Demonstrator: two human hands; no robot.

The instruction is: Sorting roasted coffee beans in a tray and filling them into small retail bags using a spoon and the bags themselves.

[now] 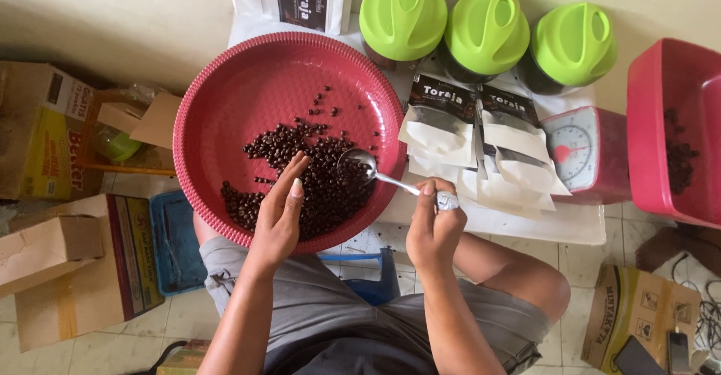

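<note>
The red tray [225,97] rests on the person's lap and against the low table edge, with a heap of dark beans [315,187] in its near half and a few strays toward its far side. The left hand [279,213] lies flat on the beans at the tray's near rim, fingers straight and close together, thumb out, gripping nothing. The right hand [434,228] is just off the tray's right rim, fingers curled tight around the handle of a metal spoon [359,166] whose bowl sits over the heap.

Risks, as I judge them: the tray looks balanced rather than set down — a shift of the knee or a hard press from the left hand could tip it and send beans over the near rim to the floor. A full spoon carried past the right rim could shed beans onto the white pouches [481,150] lying flat just beside it.

Hard to tell: whether the spoon bowl holds beans or only mirrors them; whether the pouches are open. The three green-lidded jars [487,33] beyond the tray show only their tops, so their contents are hidden. The red tub [668,127] to the far right is cut off by the frame, with something dark inside. The scale [574,150] next to the pouches is partly covered by them.
</note>
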